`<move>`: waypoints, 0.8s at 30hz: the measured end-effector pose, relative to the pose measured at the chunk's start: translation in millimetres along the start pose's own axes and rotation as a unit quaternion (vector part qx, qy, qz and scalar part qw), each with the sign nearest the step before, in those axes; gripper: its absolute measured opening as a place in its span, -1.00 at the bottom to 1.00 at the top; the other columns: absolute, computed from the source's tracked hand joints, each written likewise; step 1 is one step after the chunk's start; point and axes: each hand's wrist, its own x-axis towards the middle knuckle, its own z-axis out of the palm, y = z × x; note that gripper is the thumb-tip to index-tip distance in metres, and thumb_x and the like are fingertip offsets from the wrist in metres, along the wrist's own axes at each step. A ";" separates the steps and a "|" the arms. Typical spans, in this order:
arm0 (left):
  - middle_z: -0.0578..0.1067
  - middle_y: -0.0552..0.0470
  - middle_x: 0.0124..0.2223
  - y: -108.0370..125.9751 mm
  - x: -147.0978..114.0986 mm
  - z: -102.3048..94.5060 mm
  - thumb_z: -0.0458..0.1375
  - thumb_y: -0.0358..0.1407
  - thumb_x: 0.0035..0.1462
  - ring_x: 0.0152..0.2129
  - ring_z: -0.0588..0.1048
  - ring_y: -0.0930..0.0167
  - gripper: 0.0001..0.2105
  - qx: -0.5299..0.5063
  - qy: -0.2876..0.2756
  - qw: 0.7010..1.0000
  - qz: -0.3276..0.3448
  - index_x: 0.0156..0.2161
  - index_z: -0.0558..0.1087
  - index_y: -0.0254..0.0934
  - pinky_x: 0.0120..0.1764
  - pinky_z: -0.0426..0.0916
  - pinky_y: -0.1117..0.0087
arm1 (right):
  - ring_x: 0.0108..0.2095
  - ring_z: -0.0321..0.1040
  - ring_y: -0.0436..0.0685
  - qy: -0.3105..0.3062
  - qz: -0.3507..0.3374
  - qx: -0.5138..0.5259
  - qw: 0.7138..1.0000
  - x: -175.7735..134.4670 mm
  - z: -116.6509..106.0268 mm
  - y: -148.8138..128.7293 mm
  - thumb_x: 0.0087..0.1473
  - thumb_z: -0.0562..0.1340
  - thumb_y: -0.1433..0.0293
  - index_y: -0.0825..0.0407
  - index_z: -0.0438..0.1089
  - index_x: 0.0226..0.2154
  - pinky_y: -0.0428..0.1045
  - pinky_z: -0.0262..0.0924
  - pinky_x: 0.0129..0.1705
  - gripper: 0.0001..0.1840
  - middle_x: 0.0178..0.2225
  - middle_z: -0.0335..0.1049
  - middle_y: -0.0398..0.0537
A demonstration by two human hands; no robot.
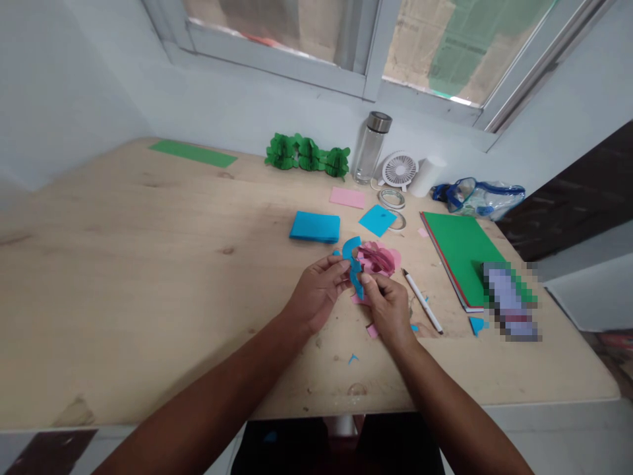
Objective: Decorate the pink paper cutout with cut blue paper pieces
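Note:
Between my two hands is a cut piece of blue paper (352, 248) with a curved outline, raised a little above the table. My left hand (319, 290) pinches its left side between thumb and fingers. Lower down on its right, my right hand (388, 305) pinches it too, thumb on top. Just behind my right hand sits a pile of cut pink paper (380, 256) with wavy edges, partly covered by my fingers and the blue piece. Small pink and blue scraps lie around my hands. A white pen (422, 301) rests right of my right hand.
Behind my hands lie a blue paper stack (315, 226), a blue sheet (378, 220), a pink sheet (347, 197) and tape rolls (391, 199). Green paper garland (307, 156), a bottle (370, 148) and a small fan (400, 170) line the wall. Green folder (459, 251) at right.

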 end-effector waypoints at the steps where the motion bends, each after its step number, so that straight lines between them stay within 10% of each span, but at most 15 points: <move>1: 0.56 0.00 -0.36 0.1 -0.1 0.2 0.31 -0.41 -0.09 -0.36 0.51 0.38 -0.89 0.001 -0.001 1.000 0.002 -0.40 0.47 -0.32 -0.27 0.34 0.37 | -0.51 0.13 0.01 -0.001 0.002 0.003 1.000 0.0 0.0 0.0 0.07 0.15 0.13 0.06 0.29 -0.68 -0.09 0.04 -0.46 -0.55 -0.62 0.20 -0.16; 24: 0.54 0.01 -0.42 -2.7 2.5 -4.2 0.30 -0.39 -0.07 -0.40 0.51 0.39 -0.91 0.017 -0.013 0.999 0.028 -0.40 0.49 -0.34 -0.27 0.34 0.36 | -0.54 0.05 -0.02 0.002 -0.002 -0.002 1.000 -0.2 -0.1 -1.5 0.07 0.15 0.16 0.08 0.33 -0.61 -0.09 -0.02 -0.48 -0.61 -0.62 0.12 -0.19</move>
